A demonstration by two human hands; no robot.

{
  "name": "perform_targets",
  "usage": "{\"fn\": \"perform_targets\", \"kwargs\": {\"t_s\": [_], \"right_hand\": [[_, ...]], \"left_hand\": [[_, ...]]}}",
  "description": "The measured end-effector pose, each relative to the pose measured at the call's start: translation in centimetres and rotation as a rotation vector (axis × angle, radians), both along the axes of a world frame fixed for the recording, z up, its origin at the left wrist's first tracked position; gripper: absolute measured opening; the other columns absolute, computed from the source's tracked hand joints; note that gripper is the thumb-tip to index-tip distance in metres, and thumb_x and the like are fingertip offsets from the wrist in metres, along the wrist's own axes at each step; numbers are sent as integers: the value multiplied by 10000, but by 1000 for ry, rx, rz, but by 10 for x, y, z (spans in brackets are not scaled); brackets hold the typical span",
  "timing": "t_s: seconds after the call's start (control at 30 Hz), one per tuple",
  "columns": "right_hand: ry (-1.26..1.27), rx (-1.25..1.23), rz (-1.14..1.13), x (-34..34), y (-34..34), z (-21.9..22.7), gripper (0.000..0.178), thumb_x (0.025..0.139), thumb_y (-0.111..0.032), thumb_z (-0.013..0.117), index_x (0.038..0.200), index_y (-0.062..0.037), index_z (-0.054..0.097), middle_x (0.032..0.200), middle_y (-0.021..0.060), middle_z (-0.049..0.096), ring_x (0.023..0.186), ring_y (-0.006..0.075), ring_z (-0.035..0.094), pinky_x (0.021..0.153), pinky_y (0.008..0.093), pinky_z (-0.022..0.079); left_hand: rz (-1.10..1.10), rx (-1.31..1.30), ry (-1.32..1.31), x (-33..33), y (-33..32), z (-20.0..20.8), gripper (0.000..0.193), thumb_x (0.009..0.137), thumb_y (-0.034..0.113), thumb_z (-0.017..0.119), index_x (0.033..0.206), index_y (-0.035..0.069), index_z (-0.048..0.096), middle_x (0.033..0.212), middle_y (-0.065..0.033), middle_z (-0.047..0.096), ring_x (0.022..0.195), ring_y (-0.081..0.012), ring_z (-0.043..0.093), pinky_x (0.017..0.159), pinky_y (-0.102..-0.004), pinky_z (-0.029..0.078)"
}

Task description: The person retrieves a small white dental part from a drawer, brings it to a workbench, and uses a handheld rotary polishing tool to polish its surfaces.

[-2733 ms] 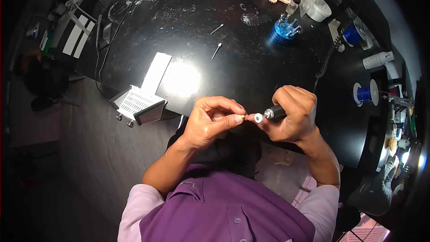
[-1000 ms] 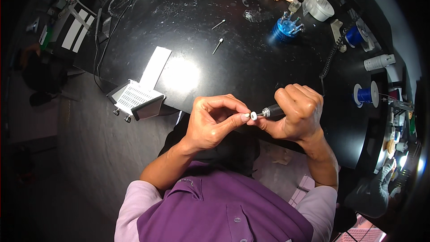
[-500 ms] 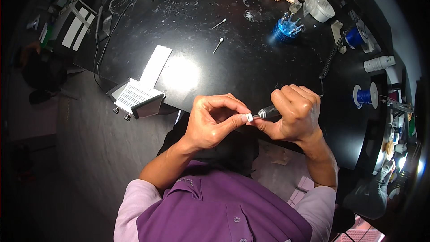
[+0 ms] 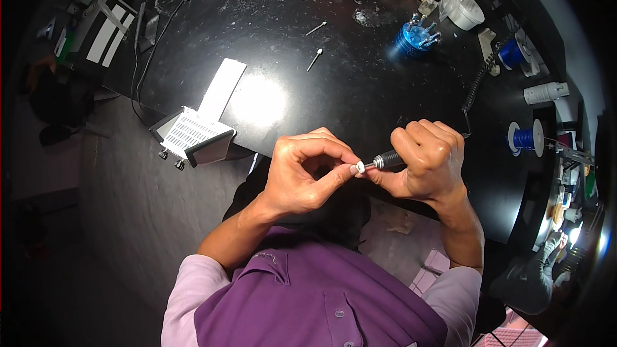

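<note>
White wheel [image 4: 360, 167] on a black handpiece [image 4: 389, 160], near the counter's [image 4: 360, 96] front edge; right hand [image 4: 427, 160] grip wrapped round it, thumb stretched toward the left hand [image 4: 299, 170], probably to brace. Left grip pinched at the wheel on a piece too small to make out. Beyond, blue holder [image 4: 409, 42] keeps metal bits [image 4: 428, 40] on end, presumably for easy picking.

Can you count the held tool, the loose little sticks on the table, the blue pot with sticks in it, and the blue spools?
Held tool: 1
Loose little sticks: 2
Blue pot: 1
Blue spools: 2
Total: 6
</note>
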State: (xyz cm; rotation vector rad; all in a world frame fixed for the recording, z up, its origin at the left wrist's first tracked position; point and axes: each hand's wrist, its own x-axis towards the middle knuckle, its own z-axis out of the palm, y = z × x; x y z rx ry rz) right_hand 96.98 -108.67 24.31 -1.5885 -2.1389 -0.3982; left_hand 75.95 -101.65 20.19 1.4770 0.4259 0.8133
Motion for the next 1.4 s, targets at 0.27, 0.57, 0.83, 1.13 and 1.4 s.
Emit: {"fn": "perform_targets", "kwargs": {"t_s": [0.27, 0.57, 0.83, 1.13, 1.4], "right_hand": [[-4, -13, 30, 2, 1, -1, 653, 639, -668, 776, 548, -127, 423, 509, -4, 389, 436, 158, 437, 432, 319, 311], [-24, -4, 24, 3, 0, 1, 676, 635, -683, 774, 535, -130, 398, 500, -7, 369, 426, 153, 419, 427, 316, 296], [28, 49, 25, 7, 0, 6, 658, 670, -659, 773, 545, -124, 411, 514, 7, 377, 419, 165, 437, 416, 319, 329], [147, 44, 35, 6, 2, 1, 634, 694, -609, 794, 564, -104, 433, 511, 23, 384, 415, 186, 457, 414, 322, 365], [173, 27, 58, 8, 1, -3, 655, 715, -624, 785, 564, -98, 425, 502, 29, 368, 402, 190, 437, 406, 320, 360]], "left_hand": [[-44, 4, 41, -2, 4, -2, 66, 821, -53, 722, 880, -30, 742, 847, -98, 684, 718, -103, 662, 607, -214, 533], [-83, -64, 59, -3, 5, 1, 56, 831, -55, 718, 875, -28, 739, 839, -94, 677, 723, -110, 667, 613, -216, 532], [-82, -84, -1, -4, 5, 2, 63, 858, -66, 718, 912, -40, 737, 889, -112, 697, 794, -133, 665, 697, -246, 544], [-9, 28, -32, 3, 0, -1, 87, 832, -59, 747, 917, -38, 752, 886, -130, 744, 813, -158, 667, 704, -268, 526], [67, 257, -45, 6, 1, -6, 82, 806, -59, 760, 879, -24, 748, 875, -120, 749, 750, -147, 664, 659, -262, 520]]}}
